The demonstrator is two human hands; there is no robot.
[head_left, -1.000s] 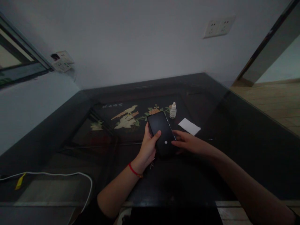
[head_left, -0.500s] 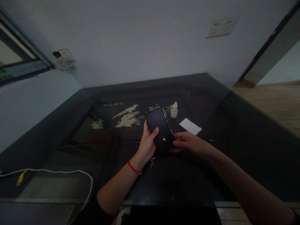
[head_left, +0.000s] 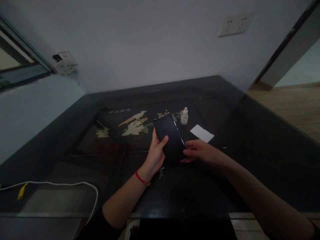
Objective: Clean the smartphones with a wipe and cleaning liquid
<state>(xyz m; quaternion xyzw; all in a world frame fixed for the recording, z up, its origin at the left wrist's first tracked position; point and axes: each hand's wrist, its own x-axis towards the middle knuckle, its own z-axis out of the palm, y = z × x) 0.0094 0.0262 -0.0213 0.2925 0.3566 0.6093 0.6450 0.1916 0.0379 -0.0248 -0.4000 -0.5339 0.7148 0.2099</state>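
The left hand [head_left: 157,154] grips the phone [head_left: 170,130] over the desk [head_left: 200,193], thumb across its dark screen. The right hand [head_left: 201,151], fingers curled, is at the phone's lower right edge; whether it grips cannot be told. A metal charm [head_left: 161,172] shows beside the left wrist. Beyond the phone, a bottle [head_left: 184,117] stands upright; paper [head_left: 202,134] lies near it. A cable [head_left: 62,184] crosses the near left.
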